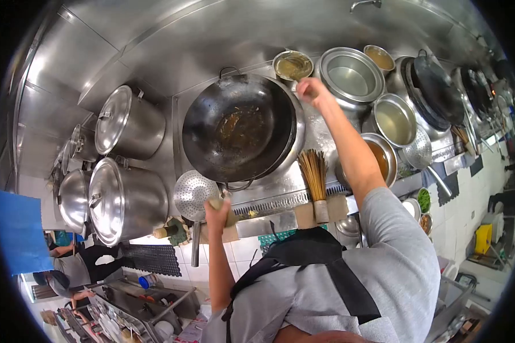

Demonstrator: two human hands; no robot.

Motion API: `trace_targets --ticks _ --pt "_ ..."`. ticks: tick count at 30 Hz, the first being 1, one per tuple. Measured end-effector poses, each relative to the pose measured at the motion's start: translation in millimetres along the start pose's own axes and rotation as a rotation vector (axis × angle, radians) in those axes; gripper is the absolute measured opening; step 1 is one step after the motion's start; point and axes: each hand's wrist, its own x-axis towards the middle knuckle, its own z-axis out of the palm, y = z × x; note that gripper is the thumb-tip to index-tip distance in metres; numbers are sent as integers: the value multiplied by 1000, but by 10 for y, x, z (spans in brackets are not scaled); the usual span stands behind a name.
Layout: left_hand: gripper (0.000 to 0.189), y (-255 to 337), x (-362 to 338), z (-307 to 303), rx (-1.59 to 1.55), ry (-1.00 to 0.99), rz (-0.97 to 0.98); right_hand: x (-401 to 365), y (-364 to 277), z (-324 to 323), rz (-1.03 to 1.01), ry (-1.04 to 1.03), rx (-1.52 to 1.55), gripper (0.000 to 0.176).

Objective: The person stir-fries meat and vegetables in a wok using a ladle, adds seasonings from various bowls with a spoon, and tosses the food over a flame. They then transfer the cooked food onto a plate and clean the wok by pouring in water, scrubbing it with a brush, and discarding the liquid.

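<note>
My left hand [216, 218] is closed around a folded beige cloth [230, 219], just below the near handle of a large black wok [203, 120]. Brown liquid and bits of food residue lie in the wok's bottom. Beside that hand, a round perforated strainer [193, 193] rests with its handle pointing toward me. My right arm reaches across the stove, and my right hand [312, 91] has its fingers curled near a small metal bowl [292, 66] of yellowish-brown contents. Whatever those fingers hold, if anything, is too small to make out.
A bamboo wok brush [313, 174] stands right of the wok. Metal pots [352, 75] and a pot of pale liquid [396, 121] crowd the right side. Large lidded stockpots [129, 197] stand at left. A co-worker [74, 268] is at the lower left.
</note>
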Motion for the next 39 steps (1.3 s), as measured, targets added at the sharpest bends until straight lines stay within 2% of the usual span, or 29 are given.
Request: trace_targets --ticks 2,3,5,6,7,8,10,11,13,14,16,17,18,20,21,22,25,27,30,31,32,33,36,39 --pt "102 -178 -329 -184 520 81 146 74 -240 -4 -68 -39 90 22" --pt "105 -345 -430 -228 640 7 100 115 -321 -47 -105 -55 135 21" --pt "112 -696 -529 -312 881 -156 10 204 -343 -310 -283 253 -771 13" --pt "112 -697 -525 -311 872 -140 9 219 -367 -336 -371 404 -1230 10" --pt "111 -673 -554 -293 862 -128 9 -5 -75 -199 -454 638 -1773 13" --pt "111 -655 -642 -298 856 -127 5 -270 166 -182 -644 758 -2069 30" --pt "99 -422 -882 -311 936 93 279 -598 314 -416 -1013 775 -2169 38" --pt "93 -329 -897 -312 957 214 422 -815 402 -447 -1087 778 -2151 40" --pt "72 -413 -937 -421 551 -64 268 -1341 684 -446 -1209 781 -2124 45" --pt "62 -458 -961 -456 344 -195 184 -1467 719 -472 -1155 918 -2094 45" --pt "46 -433 -1069 -552 228 -604 -11 -1632 764 -594 -1043 1171 -2009 46" --pt "39 -434 -1108 -616 171 -803 -109 -1660 708 -697 -1085 1213 -2005 48" --pt "29 -491 -1135 -707 204 -945 59 -1712 668 -743 -1136 1162 -1946 34" --pt "29 -1350 -1048 -635 162 -1055 17 -1851 400 -883 -876 653 -1164 17" --pt "30 -1402 -1175 -720 103 -952 86 -1889 385 -800 -789 448 -604 9" --pt "32 -1442 -1346 -842 46 -843 147 -2029 338 -791 -653 249 -443 8" --pt "36 -1867 -1704 -1083 100 -628 186 -2329 1017 -446 -642 43 -377 15" --pt "35 -3161 -1426 -587 620 -875 -218 -2510 1470 -320 -617 -37 -372 24" --pt "33 -4122 -1584 -414 235 -886 -545 -2835 2099 -169 -545 -123 -339 39" --pt "29 -4146 -1635 -446 217 -911 268 -2938 2307 -114 -510 -121 -303 42" --pt "28 -4217 -1631 -488 219 -863 -71 -3021 2499 -56 -474 -119 -268 46" --pt "27 -4014 -1643 -521 204 -805 -217 -3091 2662 -32 -435 -119 -233 50" --pt "27 -3446 -1676 -676 19 -624 -379 -3244 3028 -8 -432 77 -403 50" --pt "31 -3072 -1718 -589 -231 -452 -604 -3325 2998 -126 -389 187 -845 45"
